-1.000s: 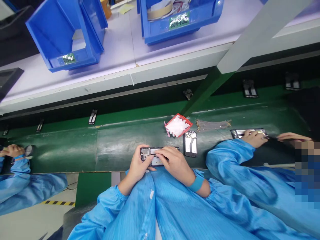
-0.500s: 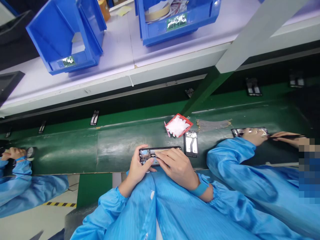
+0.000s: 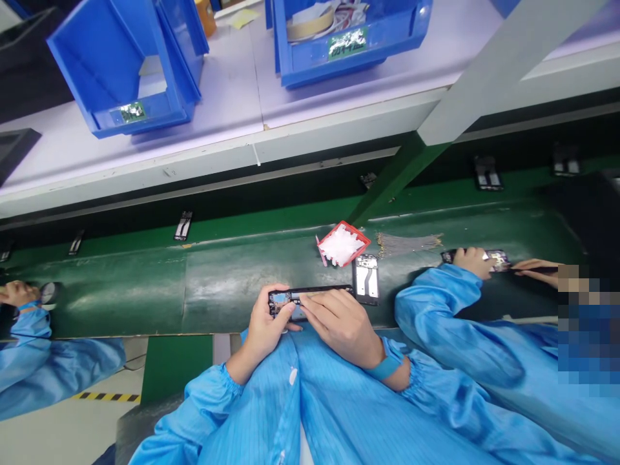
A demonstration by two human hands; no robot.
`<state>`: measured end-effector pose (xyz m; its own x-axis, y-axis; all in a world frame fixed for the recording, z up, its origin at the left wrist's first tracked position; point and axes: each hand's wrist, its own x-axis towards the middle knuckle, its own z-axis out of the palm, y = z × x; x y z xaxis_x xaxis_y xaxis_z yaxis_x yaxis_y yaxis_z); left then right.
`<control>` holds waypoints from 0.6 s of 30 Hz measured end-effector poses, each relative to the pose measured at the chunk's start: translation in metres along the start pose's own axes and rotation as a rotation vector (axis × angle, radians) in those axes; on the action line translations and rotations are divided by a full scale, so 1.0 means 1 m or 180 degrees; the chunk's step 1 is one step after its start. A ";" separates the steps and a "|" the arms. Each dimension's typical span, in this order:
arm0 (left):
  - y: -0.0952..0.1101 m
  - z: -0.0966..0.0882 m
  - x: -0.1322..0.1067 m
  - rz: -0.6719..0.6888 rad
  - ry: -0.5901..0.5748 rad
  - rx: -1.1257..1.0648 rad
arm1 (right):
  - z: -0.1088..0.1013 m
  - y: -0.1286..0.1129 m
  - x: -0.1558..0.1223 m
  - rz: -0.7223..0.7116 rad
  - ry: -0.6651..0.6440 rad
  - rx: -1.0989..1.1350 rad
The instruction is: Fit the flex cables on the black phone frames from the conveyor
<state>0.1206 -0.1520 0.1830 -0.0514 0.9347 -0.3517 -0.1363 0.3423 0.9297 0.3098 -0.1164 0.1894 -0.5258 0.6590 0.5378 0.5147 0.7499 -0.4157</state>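
An opened phone (image 3: 282,298) with its circuit parts showing lies sideways at the bench's near edge, close to my body. My left hand (image 3: 264,321) is wrapped round its left end, thumb over the front edge and fingers behind. Over the phone's middle and right part, my right hand (image 3: 341,323) has thumb and forefinger pinched together against the inner parts. Whatever is between those fingertips is hidden. Just right of the phone, a second opened phone (image 3: 367,279) with a dark flex strip lies flat on the bench.
Behind it stand a red tray (image 3: 345,244) of white pieces and a bundle of thin grey cables (image 3: 409,244). Several phones sit along the green strip at the back. A co-worker's hands (image 3: 471,261) work on a phone at right. Blue bins (image 3: 353,61) fill the shelf above.
The view has shifted slightly. My right fingertips stay pinched at the phone's middle, and my left hand keeps its hold. The co-worker's hands at right have moved a little apart.
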 end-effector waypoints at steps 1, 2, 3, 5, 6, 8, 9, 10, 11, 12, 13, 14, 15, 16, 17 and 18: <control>0.001 0.000 0.000 -0.0021 0.0015 -0.0008 | 0.000 0.000 0.000 0.0002 -0.0022 -0.0010; 0.002 0.000 0.000 -0.0048 0.0025 -0.0019 | 0.000 0.000 -0.001 0.0001 -0.0034 -0.0018; 0.002 0.000 -0.001 -0.0080 0.0032 -0.0029 | 0.000 -0.001 -0.001 0.0000 -0.0034 -0.0026; 0.003 0.000 -0.001 -0.0140 0.0054 -0.0043 | 0.000 -0.001 -0.001 -0.0008 -0.0034 -0.0048; 0.003 0.000 -0.001 -0.0162 0.0065 -0.0048 | 0.001 -0.001 -0.001 -0.0018 -0.0030 -0.0062; 0.004 -0.001 -0.001 -0.0194 0.0053 -0.0064 | 0.000 -0.002 -0.001 -0.0027 -0.0030 -0.0092; 0.004 -0.002 -0.001 -0.0208 0.0028 -0.0084 | 0.000 -0.002 0.000 -0.0027 -0.0027 -0.0104; 0.004 -0.002 -0.001 -0.0221 -0.0013 -0.0115 | 0.000 -0.003 0.000 -0.0021 -0.0022 -0.0111; 0.004 -0.002 0.000 -0.0231 -0.0058 -0.0147 | 0.000 -0.003 0.000 -0.0007 -0.0023 -0.0112; 0.004 -0.002 0.000 -0.0232 -0.0091 -0.0172 | 0.000 -0.003 0.000 0.0012 -0.0028 -0.0107; 0.004 -0.002 0.001 -0.0225 -0.0104 -0.0174 | 0.001 -0.003 0.000 0.0037 -0.0039 -0.0097; 0.004 -0.002 0.003 -0.0205 -0.0096 -0.0143 | 0.002 -0.004 0.001 0.0057 -0.0060 -0.0085; 0.004 -0.002 0.005 -0.0174 -0.0068 -0.0083 | 0.002 -0.004 0.001 0.0078 -0.0088 -0.0062; 0.004 -0.002 0.007 -0.0131 -0.0018 -0.0006 | 0.003 -0.004 0.001 0.0095 -0.0116 -0.0017; 0.005 -0.004 0.010 -0.0083 0.0058 0.0069 | 0.003 -0.004 0.001 0.0113 -0.0116 0.0064; 0.006 -0.005 0.012 -0.0037 0.0146 0.0126 | 0.003 -0.004 0.001 0.0154 -0.0075 0.0170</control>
<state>0.1137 -0.1386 0.1840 -0.0956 0.9255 -0.3664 -0.0978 0.3575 0.9288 0.3053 -0.1183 0.1897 -0.5173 0.6953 0.4990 0.5033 0.7187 -0.4797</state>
